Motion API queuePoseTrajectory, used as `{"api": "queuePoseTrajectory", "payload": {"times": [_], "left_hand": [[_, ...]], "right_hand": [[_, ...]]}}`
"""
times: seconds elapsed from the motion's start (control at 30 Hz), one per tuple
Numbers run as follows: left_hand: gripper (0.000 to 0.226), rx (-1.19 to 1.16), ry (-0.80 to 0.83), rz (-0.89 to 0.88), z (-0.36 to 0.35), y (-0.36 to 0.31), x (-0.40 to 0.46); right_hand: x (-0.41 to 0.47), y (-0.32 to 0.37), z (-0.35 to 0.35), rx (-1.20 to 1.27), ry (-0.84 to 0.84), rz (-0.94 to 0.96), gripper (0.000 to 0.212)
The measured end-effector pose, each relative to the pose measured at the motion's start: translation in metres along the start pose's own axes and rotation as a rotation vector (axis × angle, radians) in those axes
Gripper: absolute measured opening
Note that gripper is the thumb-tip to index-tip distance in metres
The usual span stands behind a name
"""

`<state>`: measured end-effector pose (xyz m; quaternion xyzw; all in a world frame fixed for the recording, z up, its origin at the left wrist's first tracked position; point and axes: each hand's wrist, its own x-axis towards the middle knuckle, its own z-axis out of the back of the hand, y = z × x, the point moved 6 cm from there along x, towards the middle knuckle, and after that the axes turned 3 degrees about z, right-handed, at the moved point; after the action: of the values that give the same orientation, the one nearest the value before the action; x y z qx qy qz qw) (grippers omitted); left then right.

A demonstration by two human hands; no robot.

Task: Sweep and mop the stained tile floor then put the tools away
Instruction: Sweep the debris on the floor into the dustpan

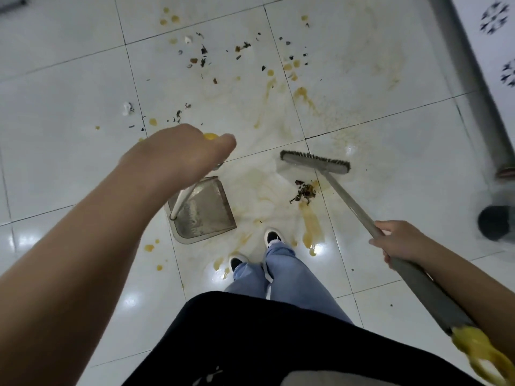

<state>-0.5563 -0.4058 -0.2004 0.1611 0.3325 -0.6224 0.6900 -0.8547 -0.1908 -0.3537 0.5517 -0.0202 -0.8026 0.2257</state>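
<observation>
Nearest me is my black top [250, 344], then my jeans [281, 277] and two shoes [274, 237] planted on the white tile floor [69, 162]. My right hand [395, 240] is curled tight round the grey broom [348, 201] partway up its handle, whose yellow end runs off toward the lower right corner. From that grip the handle slants up and left to the brush head [315, 162], which rests on the tiles ahead of my feet. Just on the near side of the head sits a small heap of dark debris [303, 192], beside a brown stain [312, 227].

My left hand [181, 154] is closed over the yellow top of the dustpan [203, 210] handle. Its grey pan sits flat on the tiles to the left of my shoes, mouth turned toward the heap, apart from it.

Farther off, more dark scraps [203, 54] and yellow-brown drops [167, 19] are scattered over smeared tiles. At the right edge a dark base strip [473, 79] runs below a patterned wall [493, 37], blurred.
</observation>
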Motion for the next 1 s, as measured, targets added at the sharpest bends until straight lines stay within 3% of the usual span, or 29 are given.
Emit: {"api": "queuePoseTrajectory", "payload": {"times": [0.07, 0.17, 0.27, 0.4, 0.47, 0.7, 1.0], "left_hand": [[0.052, 0.027, -0.005, -0.008, -0.007, -0.008, 0.002], [0.053, 0.06, -0.024, -0.006, -0.013, -0.015, 0.003], [0.053, -0.026, 0.036, 0.033, -0.015, -0.01, 0.003], [0.044, -0.309, 0.294, 0.157, -0.013, 0.012, -0.009], [0.049, -0.345, 0.347, 0.199, -0.011, 0.026, -0.02], [0.039, -0.175, -0.008, 0.248, -0.005, 0.065, -0.046], [0.044, -0.552, -0.22, 0.369, 0.044, 0.176, -0.088]], "right_hand": [[0.006, 0.014, 0.007, 0.171, 0.054, -0.022, 0.013], [0.017, 0.027, 0.011, 0.462, 0.123, -0.106, 0.028], [0.018, 0.037, 0.003, 0.515, 0.197, -0.102, 0.026], [0.018, 0.056, -0.007, 0.537, 0.278, -0.092, 0.022], [0.02, 0.071, -0.009, 0.51, 0.293, -0.072, 0.022], [0.013, 0.128, -0.024, 0.49, 0.39, -0.049, 0.018], [-0.001, 0.213, -0.066, 0.361, 0.444, 0.088, 0.007]]}}
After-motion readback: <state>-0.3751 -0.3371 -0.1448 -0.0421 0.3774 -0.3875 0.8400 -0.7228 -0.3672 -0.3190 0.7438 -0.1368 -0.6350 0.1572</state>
